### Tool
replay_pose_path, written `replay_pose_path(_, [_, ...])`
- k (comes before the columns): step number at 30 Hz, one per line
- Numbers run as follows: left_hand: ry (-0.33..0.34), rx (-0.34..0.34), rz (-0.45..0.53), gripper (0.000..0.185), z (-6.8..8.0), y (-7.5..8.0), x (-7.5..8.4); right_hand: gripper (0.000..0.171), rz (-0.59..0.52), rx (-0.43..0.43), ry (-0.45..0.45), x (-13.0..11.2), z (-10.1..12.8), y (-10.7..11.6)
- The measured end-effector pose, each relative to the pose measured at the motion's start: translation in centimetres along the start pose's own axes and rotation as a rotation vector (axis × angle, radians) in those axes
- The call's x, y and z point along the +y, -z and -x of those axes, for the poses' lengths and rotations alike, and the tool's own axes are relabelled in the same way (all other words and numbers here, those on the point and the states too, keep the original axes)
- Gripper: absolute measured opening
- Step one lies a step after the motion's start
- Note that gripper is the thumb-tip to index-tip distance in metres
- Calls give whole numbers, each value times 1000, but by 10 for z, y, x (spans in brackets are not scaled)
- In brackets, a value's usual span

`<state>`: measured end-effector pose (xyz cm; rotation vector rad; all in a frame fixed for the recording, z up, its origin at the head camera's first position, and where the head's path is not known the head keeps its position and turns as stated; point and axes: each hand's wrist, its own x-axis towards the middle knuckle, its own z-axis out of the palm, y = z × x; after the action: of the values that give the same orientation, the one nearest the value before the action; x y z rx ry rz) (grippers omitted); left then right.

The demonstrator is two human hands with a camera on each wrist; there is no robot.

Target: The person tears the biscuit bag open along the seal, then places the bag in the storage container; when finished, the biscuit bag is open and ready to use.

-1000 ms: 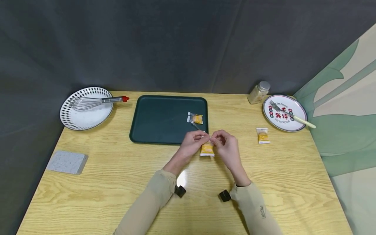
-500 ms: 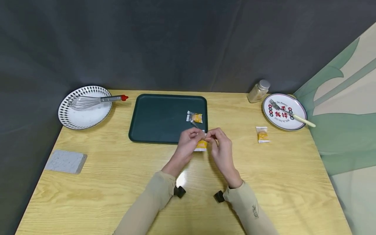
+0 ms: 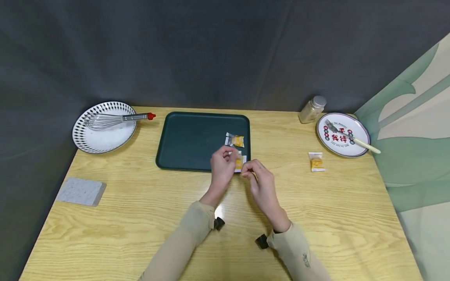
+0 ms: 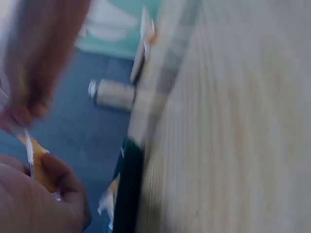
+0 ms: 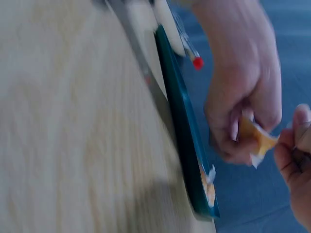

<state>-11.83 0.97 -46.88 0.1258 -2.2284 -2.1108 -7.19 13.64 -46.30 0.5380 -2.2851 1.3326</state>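
Both hands pinch a small yellow-and-white snack packet (image 3: 240,161) just above the front right corner of the dark green tray (image 3: 190,136). My left hand (image 3: 227,155) holds its left side and my right hand (image 3: 247,171) its lower right end. In the right wrist view the packet (image 5: 261,139) sits between the left hand (image 5: 243,97) and my right fingertips (image 5: 297,141). The blurred left wrist view shows the packet (image 4: 38,166) against my left thumb (image 4: 58,187). A second packet (image 3: 234,140) lies on the tray, and a third (image 3: 316,162) on the table to the right.
At the back left, a wire whisk (image 3: 112,119) lies on a patterned plate (image 3: 102,136). At the back right stand a glass jar (image 3: 312,109) and a plate (image 3: 337,140) bearing a fork (image 3: 351,136). A grey sponge (image 3: 81,191) lies near the left edge.
Both hands have carried the packet away from me and slightly left, from over the bare table to the tray's front right corner. The packet no longer hangs below the fingers.
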Motion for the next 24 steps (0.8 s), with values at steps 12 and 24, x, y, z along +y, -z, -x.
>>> replay_pose_path(12, [33,-112,18,9,0,18,-6,8,-202,56,-428,6,-18,2])
replay_pose_path(24, [232,-107,296,13,-10,56,-5,24,-181,-179,-500,13,-35,-2])
